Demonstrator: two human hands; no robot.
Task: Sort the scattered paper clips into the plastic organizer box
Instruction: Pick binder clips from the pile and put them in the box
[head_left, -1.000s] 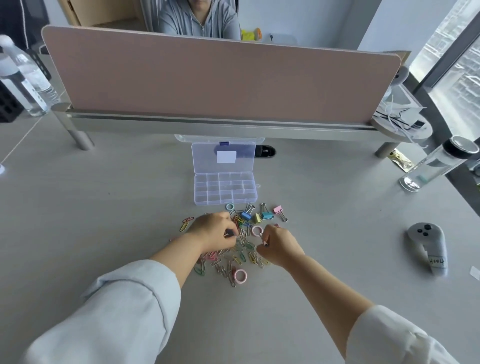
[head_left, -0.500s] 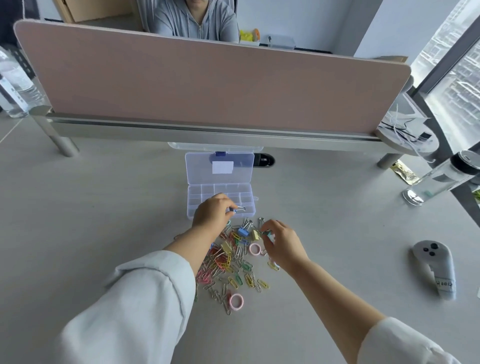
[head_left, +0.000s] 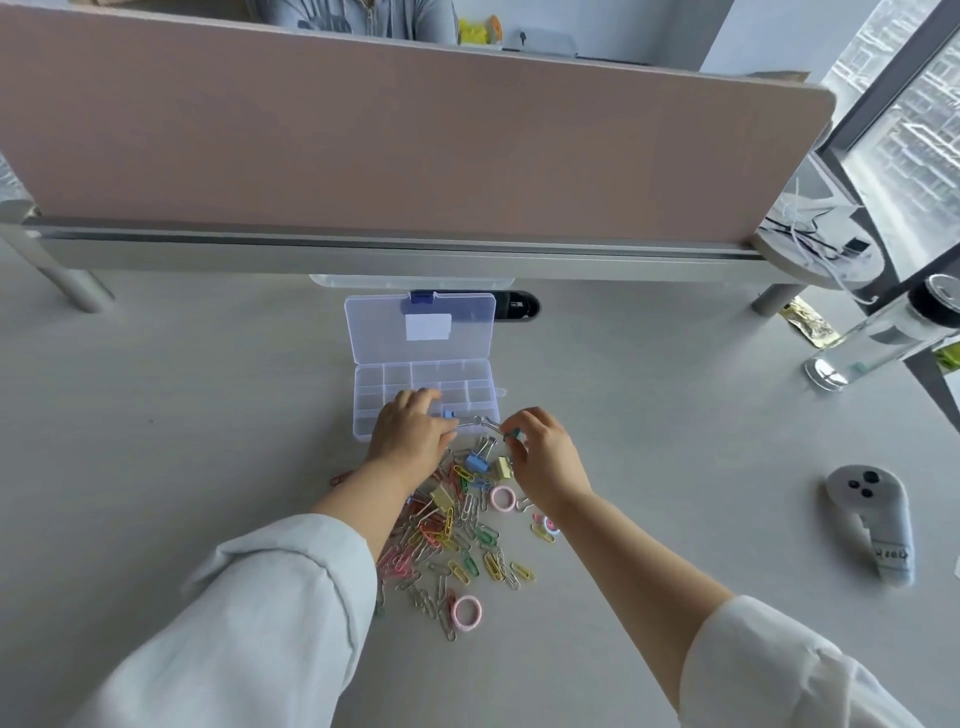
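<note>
Your left hand (head_left: 410, 436) rests over the near rows of the plastic organizer box (head_left: 423, 397), fingers curled and pinched on a small blue binder clip (head_left: 448, 414) at the box's near edge. Your right hand (head_left: 543, 457) sits just beside the box's near right corner, thumb and forefinger closed narrowly on a teal binder clip (head_left: 514, 434) whose wire handles point toward the left hand.

The box stands open on the grey desk (head_left: 182, 441), its clear lid (head_left: 421, 327) tilted back with a blue latch at the far edge. A white label (head_left: 427, 327) is on the lid; no writing on it can be read. The compartments that show appear empty.

The paper clips (head_left: 452, 540) lie heaped between your forearms, just near of the box, in pink, yellow, green and silver. Mixed in are a blue and a yellow binder clip and two pink rings (head_left: 466, 612).

A grey controller (head_left: 872, 519) lies well apart to the right; dark lettering on its strap is too small to read. A clear bottle (head_left: 883, 335) stands at the far right. A pink partition panel (head_left: 395, 130) closes the far side of the desk.
</note>
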